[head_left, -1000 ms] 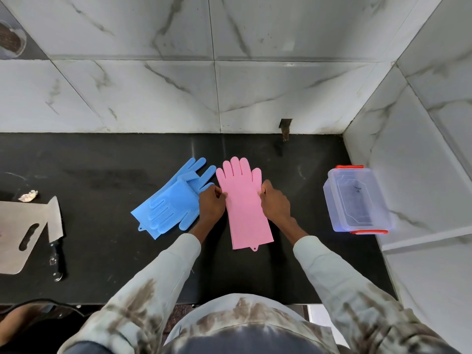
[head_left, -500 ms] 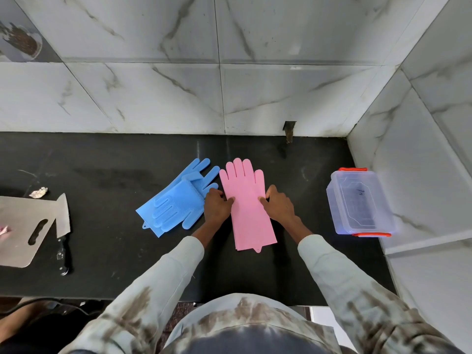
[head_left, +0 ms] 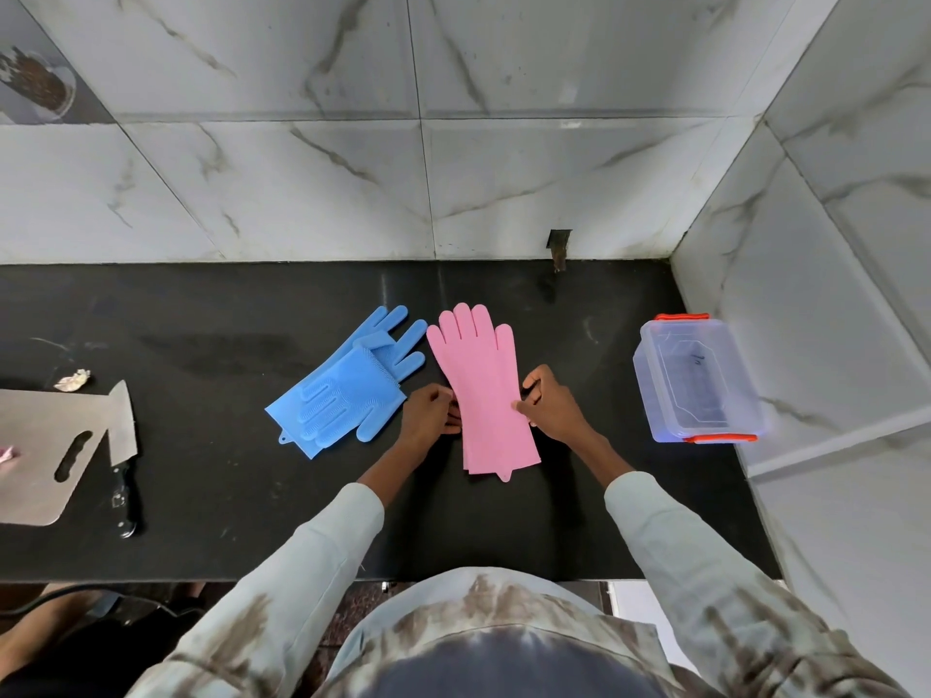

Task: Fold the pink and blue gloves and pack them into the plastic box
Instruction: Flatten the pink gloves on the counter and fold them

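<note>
Both hands pinching pink gloves (head_left: 486, 395) at the edges, left hand (head_left: 428, 415), right hand (head_left: 551, 410), left fingertips partly hidden

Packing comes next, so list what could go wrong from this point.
1. The plastic box appears to have its lid on, so it must probably be opened before anything goes in.
2. The pink gloves are stacked and pinched only at the edges by the left hand and right hand; the layers may slide apart while folding.
</note>
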